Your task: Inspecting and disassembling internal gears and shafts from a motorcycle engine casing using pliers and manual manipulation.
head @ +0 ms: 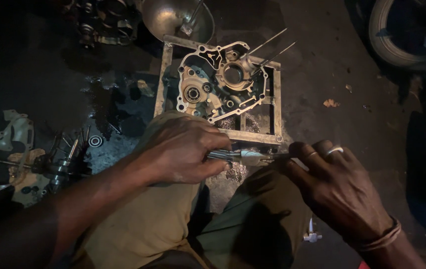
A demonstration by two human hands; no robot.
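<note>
My left hand (183, 149) grips one end of a slim metal tool (250, 157) held level over my knees. My right hand (335, 187), wearing rings and a wristband, pinches the tool's other end near its dark tip. Just beyond the hands, a silver engine crankcase half (218, 82) with bearings and round holes lies on a rectangular metal frame (165, 74). Two long studs (273, 47) stick up from the case's right side.
A metal bowl (173, 17) with a tool in it stands behind the frame. Gear shafts and bearings (68, 159) and an engine cover (8, 144) lie at left on the oily ground. A tyre (402, 35) is at top right, another engine part (103, 22) at top left.
</note>
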